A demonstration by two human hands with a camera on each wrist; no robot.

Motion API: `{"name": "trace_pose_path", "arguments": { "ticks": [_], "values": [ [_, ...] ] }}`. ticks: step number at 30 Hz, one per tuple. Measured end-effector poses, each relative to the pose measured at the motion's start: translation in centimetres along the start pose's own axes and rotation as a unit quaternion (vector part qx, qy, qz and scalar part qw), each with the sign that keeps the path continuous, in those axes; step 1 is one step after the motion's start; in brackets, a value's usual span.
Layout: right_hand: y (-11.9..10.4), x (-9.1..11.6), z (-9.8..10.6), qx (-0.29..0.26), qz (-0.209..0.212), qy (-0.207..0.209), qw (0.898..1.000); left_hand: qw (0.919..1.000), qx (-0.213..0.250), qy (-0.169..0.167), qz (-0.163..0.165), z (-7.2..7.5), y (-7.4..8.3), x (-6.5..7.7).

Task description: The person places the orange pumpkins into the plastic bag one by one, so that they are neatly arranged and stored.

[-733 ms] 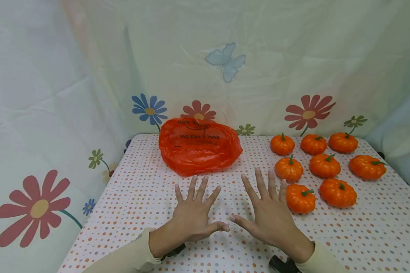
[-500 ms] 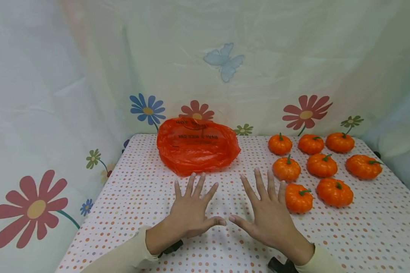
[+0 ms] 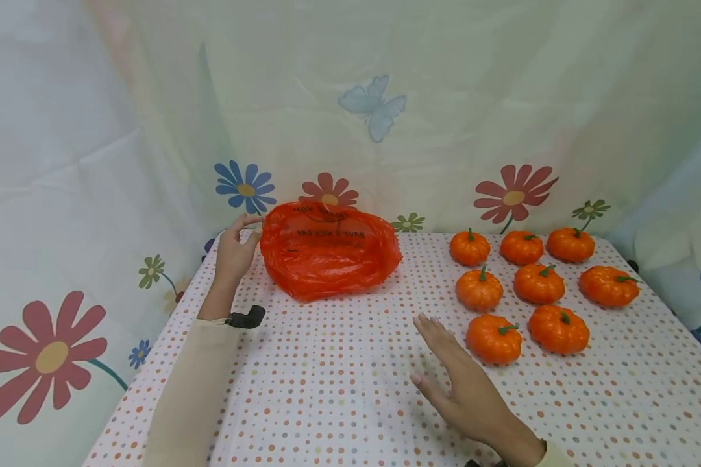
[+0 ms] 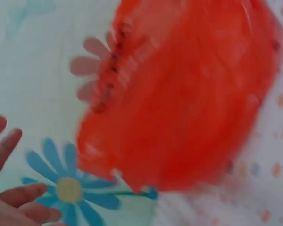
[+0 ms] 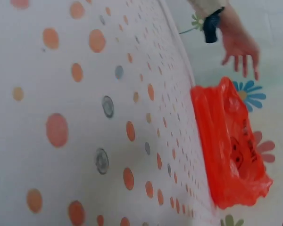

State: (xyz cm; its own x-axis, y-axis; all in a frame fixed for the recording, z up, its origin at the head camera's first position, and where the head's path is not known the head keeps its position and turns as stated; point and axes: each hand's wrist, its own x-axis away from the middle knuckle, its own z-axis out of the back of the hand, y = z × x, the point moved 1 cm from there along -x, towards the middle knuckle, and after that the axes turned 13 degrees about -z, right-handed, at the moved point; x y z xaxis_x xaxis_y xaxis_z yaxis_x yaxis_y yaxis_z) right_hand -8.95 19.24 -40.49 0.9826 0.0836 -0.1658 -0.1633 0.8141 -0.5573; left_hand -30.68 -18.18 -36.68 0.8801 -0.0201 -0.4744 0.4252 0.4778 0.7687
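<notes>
The left hand, fingers loosely spread and holding nothing, is just beside the crumpled red plastic bag at the back of the dotted white counter — apart, I think, though my wrist feed blurs. Rightward, I see the right hand, straight-fingered and holding nothing, near eight ribbed orange pumpkins.
</notes>
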Motion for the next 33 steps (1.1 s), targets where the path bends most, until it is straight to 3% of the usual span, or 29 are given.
{"name": "trace_pose_path", "arguments": {
  "ticks": [4, 7, 12, 17, 20, 23, 25, 28, 31, 33],
  "values": [
    [0.9, -0.2, 0.6, -0.017, 0.010, 0.060, 0.998, 0.9918, 0.114, -0.029, 0.049, -0.4, -3.8, -0.8],
    [1.4, -0.3, 0.7, -0.038, 0.005, 0.085, 0.996, 0.9830, 0.153, -0.069, 0.074, -1.2, -5.3, -0.8],
    [1.9, -0.2, 0.3, -0.051, 0.008, 0.098, 0.994, 0.9829, 0.108, -0.112, 0.098, -2.4, -6.2, -0.7],
    [1.9, -0.1, -0.1, -0.057, 0.055, 0.120, 0.990, 0.9876, 0.067, -0.098, 0.102, -2.6, -6.5, -0.7],
    [2.2, -0.4, 0.5, -0.055, 0.090, 0.156, 0.982, 0.9891, 0.055, -0.087, 0.105, -2.8, -6.5, -0.7],
    [3.3, -0.8, 1.8, -0.038, 0.093, 0.209, 0.973, 0.9899, 0.034, -0.085, 0.109, -3.3, -6.4, -0.7],
    [4.2, -1.0, 3.0, -0.023, 0.056, 0.244, 0.968, 0.9902, 0.024, -0.083, 0.110, -3.7, -6.2, -0.7],
    [5.9, -1.4, 4.6, -0.014, -0.033, 0.278, 0.960, 0.9909, 0.014, -0.077, 0.110, -3.9, -6.1, -0.7],
    [7.4, -1.7, 5.6, -0.002, -0.126, 0.261, 0.957, 0.9906, 0.009, -0.075, 0.114, -3.7, -6.1, -0.6],
    [8.2, -1.9, 5.8, 0.015, -0.183, 0.219, 0.958, 0.9900, 0.006, -0.078, 0.117, -3.5, -6.0, -0.5]
  ]
}}
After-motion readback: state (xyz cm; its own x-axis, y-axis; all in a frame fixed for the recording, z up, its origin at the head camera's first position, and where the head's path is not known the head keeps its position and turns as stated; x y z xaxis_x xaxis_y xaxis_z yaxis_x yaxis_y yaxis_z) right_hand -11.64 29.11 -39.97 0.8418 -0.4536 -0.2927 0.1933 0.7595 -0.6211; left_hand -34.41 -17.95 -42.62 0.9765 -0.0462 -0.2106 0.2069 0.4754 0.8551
